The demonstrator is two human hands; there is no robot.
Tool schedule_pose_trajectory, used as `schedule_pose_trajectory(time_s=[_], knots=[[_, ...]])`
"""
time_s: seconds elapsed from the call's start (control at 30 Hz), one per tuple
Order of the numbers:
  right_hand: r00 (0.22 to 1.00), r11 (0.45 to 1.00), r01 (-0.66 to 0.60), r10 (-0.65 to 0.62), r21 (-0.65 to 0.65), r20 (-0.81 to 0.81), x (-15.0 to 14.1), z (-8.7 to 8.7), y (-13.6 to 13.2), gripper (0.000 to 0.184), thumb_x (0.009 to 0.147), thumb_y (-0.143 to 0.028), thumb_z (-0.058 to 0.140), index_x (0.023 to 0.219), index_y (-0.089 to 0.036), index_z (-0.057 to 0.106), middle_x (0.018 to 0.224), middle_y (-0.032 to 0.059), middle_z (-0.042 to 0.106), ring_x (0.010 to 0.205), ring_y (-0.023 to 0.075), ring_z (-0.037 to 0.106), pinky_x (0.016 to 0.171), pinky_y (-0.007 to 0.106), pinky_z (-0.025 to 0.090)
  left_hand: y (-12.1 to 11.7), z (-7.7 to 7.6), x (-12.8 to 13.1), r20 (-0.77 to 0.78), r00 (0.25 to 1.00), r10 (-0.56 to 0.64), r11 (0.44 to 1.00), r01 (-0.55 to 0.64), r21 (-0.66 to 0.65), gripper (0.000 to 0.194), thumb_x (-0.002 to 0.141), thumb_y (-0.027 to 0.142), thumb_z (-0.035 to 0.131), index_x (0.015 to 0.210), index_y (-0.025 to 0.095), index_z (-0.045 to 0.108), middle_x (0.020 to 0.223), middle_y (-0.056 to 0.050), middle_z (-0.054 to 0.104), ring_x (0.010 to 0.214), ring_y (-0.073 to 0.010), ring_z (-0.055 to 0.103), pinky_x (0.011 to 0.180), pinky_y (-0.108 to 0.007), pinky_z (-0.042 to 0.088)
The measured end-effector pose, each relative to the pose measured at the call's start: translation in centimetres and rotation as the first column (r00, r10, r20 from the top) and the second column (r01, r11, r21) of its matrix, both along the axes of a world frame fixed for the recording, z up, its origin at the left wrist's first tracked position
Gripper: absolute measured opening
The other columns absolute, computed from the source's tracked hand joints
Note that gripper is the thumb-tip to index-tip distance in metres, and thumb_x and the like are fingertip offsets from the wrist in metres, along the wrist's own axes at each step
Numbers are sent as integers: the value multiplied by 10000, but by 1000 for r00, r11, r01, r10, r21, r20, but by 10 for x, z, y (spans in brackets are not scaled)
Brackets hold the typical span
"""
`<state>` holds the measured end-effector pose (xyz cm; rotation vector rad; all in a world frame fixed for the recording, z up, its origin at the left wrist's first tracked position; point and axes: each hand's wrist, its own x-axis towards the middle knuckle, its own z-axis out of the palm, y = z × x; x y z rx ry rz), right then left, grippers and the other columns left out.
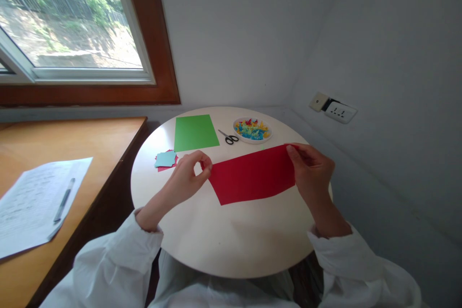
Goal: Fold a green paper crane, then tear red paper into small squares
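Observation:
A wide strip of red paper (254,175) is stretched between my two hands, above the round white table (231,245). My left hand (189,173) pinches its upper left corner between thumb and finger. At the upper right corner, my right hand (312,166) grips the paper with the thumb on the near side. The strip's lower edge is slightly uneven and curves up toward the right. Beyond it lie black-handled scissors (230,138), closed or nearly so. A green paper sheet (196,132) rests flat behind my left hand.
A white plate (254,141) of colourful paper pieces stands at the table's far side. Small light-blue and red paper pieces (165,159) are stacked at the left. A wooden desk (119,142) with written sheets (32,202) and a pen (64,200) adjoins. Walls and a socket (340,111) bound the right.

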<state>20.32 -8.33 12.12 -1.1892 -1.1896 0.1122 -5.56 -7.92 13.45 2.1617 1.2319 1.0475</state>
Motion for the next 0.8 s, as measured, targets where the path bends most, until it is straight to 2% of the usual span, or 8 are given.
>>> schedule_pose_trajectory(time_s=[0.3, 0.4, 0.53, 0.6, 0.67, 0.73, 0.8], knots=[[998, 998, 57, -57, 24, -15, 15, -3, 4, 145, 709, -382, 682, 728, -238, 692, 682, 28, 695, 627, 204, 633, 571, 329, 500, 2, -3, -6, -1, 999, 39, 998, -39, 54, 71, 737, 197, 460, 688, 199, 510, 705, -7, 604, 672, -140, 548, 632, -276, 452], [995, 994, 96, -94, 47, -42, 22, -5, 6, 165, 717, -399, 676, 736, -236, 689, 666, 18, 683, 599, 193, 616, 549, 320, 485, 5, -5, -12, 10, 997, 78, 995, -78, 62, 76, 729, 204, 472, 660, 200, 503, 675, -2, 593, 642, -138, 537, 608, -275, 449], [993, 990, 119, -117, 80, -30, 27, -5, 6, 187, 724, -411, 668, 744, -226, 686, 649, 8, 672, 589, 186, 608, 547, 315, 482, 14, -17, -18, 102, 991, 90, 996, -92, 11, 96, 745, 248, 508, 668, 195, 530, 690, -10, 609, 670, -146, 560, 648, -297, 477], [994, 991, 111, -110, 77, -18, 24, -4, 4, 189, 725, -411, 668, 747, -224, 686, 664, 12, 678, 597, 187, 613, 559, 318, 487, 19, -29, -17, 203, 976, 79, 995, -66, -68, 132, 757, 308, 543, 714, 185, 560, 757, -32, 631, 739, -162, 591, 719, -327, 496], [996, 994, 94, -93, 61, -15, 20, -3, 1, 184, 731, -409, 663, 752, -228, 687, 695, 20, 690, 624, 193, 624, 583, 324, 495, 24, -44, -13, 314, 947, 66, 973, 8, -230, 251, 735, 353, 609, 903, 168, 585, 972, -86, 643, 874, -193, 619, 812, -364, 502], [997, 996, 73, -72, 43, -19, 16, -2, 0, 178, 734, -408, 659, 751, -234, 687, 715, 27, 697, 650, 203, 633, 605, 334, 503, 27, -60, -7, 384, 920, 80, 915, 84, -394, 487, 717, 376, 652, 1144, 180, 521, 1208, -137, 567, 1009, -228, 602, 866, -391, 494], [998, 998, 49, -48, 28, -31, 13, -1, -1, 179, 729, -409, 660, 749, -234, 687, 721, 34, 700, 662, 211, 636, 611, 342, 506, 31, -73, -1, 430, 897, 97, 857, 144, -495, 646, 714, 371, 676, 1287, 209, 426, 1369, -159, 443, 1139, -257, 541, 920, -402, 470]])
